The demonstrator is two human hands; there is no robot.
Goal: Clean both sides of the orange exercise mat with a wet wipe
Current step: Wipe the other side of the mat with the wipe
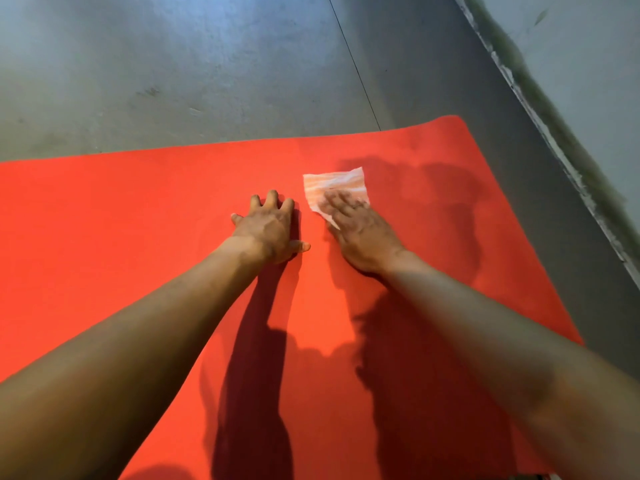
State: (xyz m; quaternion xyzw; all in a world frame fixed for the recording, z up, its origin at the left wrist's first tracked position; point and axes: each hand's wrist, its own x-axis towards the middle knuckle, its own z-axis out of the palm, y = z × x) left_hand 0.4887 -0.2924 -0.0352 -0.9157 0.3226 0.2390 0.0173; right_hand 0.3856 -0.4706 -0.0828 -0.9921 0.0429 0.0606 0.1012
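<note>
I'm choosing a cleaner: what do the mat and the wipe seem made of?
Orange mat: probably foam or rubber, with a matte finish that shows no glare. Wet wipe: likely thin nonwoven fabric, white and damp-looking; the orange shows through it in streaks.

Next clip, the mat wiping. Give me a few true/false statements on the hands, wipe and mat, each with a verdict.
1. The right hand presses the wipe onto the mat. True.
2. The left hand holds a second wipe. False: it rests bare on the mat with its fingers spread.
3. The mat is rolled up. False: it lies spread flat on the floor.
4. The wipe lies to the right of the left hand. True.
5. The wipe hangs over the mat's edge. False: it lies wholly on the mat.
</note>
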